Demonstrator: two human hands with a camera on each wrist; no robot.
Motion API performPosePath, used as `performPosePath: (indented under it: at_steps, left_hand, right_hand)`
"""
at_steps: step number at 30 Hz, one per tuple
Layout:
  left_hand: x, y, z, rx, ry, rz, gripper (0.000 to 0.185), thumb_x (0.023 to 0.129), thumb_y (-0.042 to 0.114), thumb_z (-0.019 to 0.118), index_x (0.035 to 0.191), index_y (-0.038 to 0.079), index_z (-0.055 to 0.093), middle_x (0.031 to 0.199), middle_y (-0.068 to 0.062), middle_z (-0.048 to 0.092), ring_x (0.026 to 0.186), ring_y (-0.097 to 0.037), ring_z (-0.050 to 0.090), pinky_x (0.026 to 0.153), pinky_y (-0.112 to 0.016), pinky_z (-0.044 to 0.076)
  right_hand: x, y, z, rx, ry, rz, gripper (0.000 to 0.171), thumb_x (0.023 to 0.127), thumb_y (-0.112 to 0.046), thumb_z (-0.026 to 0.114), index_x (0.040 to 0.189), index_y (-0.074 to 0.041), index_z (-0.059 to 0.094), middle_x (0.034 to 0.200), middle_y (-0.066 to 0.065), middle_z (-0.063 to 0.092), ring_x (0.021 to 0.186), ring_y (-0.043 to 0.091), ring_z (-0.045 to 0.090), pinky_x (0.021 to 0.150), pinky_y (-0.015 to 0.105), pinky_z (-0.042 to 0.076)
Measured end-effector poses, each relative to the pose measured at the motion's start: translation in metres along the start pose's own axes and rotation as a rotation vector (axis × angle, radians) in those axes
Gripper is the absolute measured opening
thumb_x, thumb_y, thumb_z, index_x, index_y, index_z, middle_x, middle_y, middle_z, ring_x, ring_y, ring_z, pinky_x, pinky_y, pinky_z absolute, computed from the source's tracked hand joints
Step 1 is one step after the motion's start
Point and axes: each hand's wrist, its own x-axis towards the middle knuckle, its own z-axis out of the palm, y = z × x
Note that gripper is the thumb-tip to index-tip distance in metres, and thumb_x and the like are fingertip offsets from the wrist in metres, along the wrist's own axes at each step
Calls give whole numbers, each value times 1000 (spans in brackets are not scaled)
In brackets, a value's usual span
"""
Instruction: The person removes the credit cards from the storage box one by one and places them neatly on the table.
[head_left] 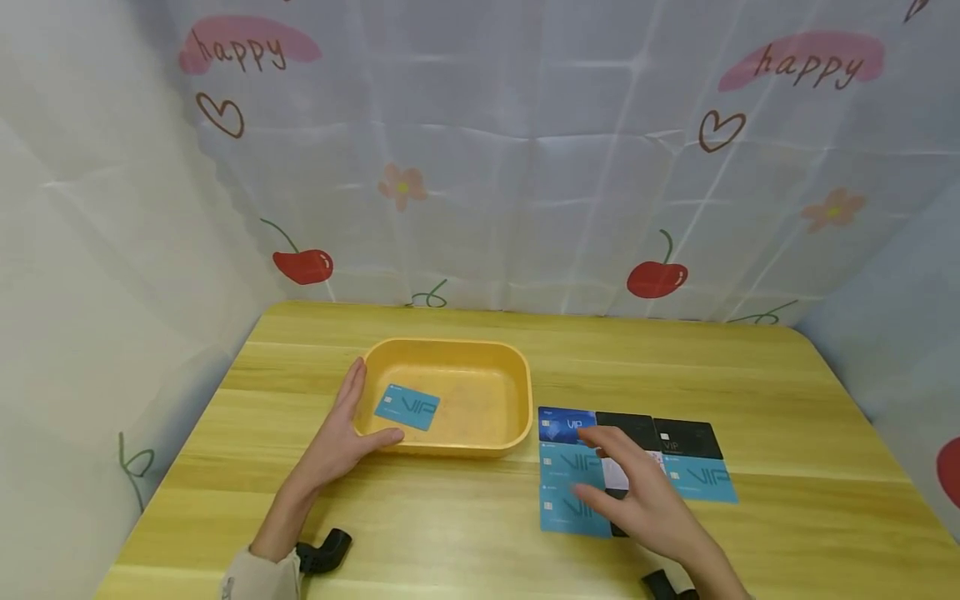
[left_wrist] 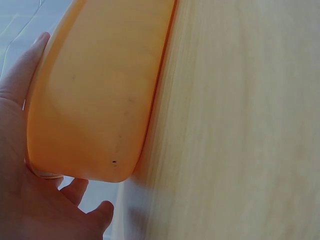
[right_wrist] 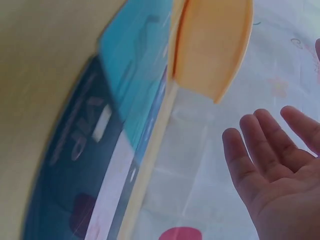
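Bracing the yellow tray [head_left: 517,392] at its nine o'clock end, the left hand [head_left: 341,442] lies with fingers straight along the short wall and the thumb hooked round the near corner, a spread grip that reads as steadying the tray rather than lifting it; the tray sits flat on the wooden surface [head_left: 787,375]. The left wrist view shows the same thing from below the rim: palm and fingertips [left_wrist: 35,47] against the orange-yellow wall [left_wrist: 100,90], nothing pinched.

Inside the tray, toward its nine o'clock side, one light blue VIP card [head_left: 407,407] lies flat and slightly skewed.

At three o'clock from the tray, just beside its near corner, a block of cards [head_left: 705,483] lies face up in rows, edges touching: a dark blue one [head_left: 562,423] nearest the tray, black ones [head_left: 690,437] beyond it, light blue ones below. The right hand [head_left: 637,492] hovers over the middle of this block, fingers relaxed and apart, holding nothing that shows. In the right wrist view its palm is open with the fingers [right_wrist: 260,145] clear of the cards.

The hand covers several cards, including a white one with red marks, so the count and that card's face cannot be made out. The right wrist view is blurred. Two dark objects at the bottom edge are cut off.
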Motion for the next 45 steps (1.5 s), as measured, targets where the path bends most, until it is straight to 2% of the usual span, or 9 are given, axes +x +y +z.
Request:
performPosePath:
  at_steps: [5, 10, 14, 19, 24, 31, 37, 45]
  left_hand:
    - [0, 1, 0, -13, 0, 1, 116, 81, 25, 83, 159, 13, -2, 165, -7, -7, 149, -27, -4, 114, -61, 7]
    - [-1, 0, 0, -13, 2, -1, 116, 81, 25, 83, 159, 14, -2, 165, -7, -7, 149, -26, -5, 114, -61, 6]
    - [0, -1, 0, -11, 2, 1, 116, 81, 26, 83, 159, 14, -3, 165, -7, -7, 149, -26, -5, 114, -61, 6]
    - [1, -1, 0, -12, 0, 3, 117, 81, 26, 83, 159, 14, -3, 165, -6, -7, 149, -26, -5, 114, -60, 6]
    - [1, -1, 0, -8, 0, 3, 116, 81, 27, 83, 159, 14, -2, 165, -6, -7, 149, -25, -5, 114, -60, 7]
    - [0, -1, -1, -1, -1, 1, 116, 81, 28, 83, 159, 14, -3, 165, -6, -7, 149, -25, -5, 114, -60, 7]
    - [1, -1, 0, -11, 6, 4, 116, 81, 27, 83, 159, 13, -2, 165, -6, -7, 149, -26, -5, 114, -60, 7]
    - [1, -1, 0, 4, -3, -10, 116, 81, 30, 83, 159, 13, -1, 165, -4, -7, 149, -26, -4, 115, -60, 7]
  right_hand:
    - [7, -7, 6, 45, 4, 3, 58, 85, -20, 80, 138, -17, 56, 129, -4, 58, 110, 25, 58, 86, 53, 51]
    - [15, -13, 12, 72, -3, 18, 59, 86, -29, 79, 138, -17, 56, 134, 3, 58, 118, 27, 58, 91, 57, 49]
    - [22, -19, 18, 81, 9, 17, 59, 85, -32, 79, 138, -16, 57, 136, 2, 58, 120, 26, 57, 93, 59, 46]
    - [35, -28, 28, 79, 46, 11, 58, 84, -28, 81, 135, -10, 60, 133, 2, 59, 118, 24, 56, 91, 57, 48]
    - [48, -40, 40, 67, 67, 44, 55, 82, -28, 82, 131, -9, 63, 128, 4, 62, 115, 23, 58, 90, 53, 50]
    - [67, -51, 59, 94, 52, 24, 52, 84, -28, 81, 129, -9, 64, 122, 3, 64, 112, 25, 60, 91, 50, 49]
    - [86, -55, 76, 106, 17, 0, 50, 85, -28, 79, 129, -7, 64, 125, 8, 63, 114, 25, 59, 93, 49, 48]
    - [95, -62, 90, 85, -28, -4, 51, 87, -32, 77, 129, -5, 63, 128, 8, 61, 118, 27, 56, 97, 49, 47]
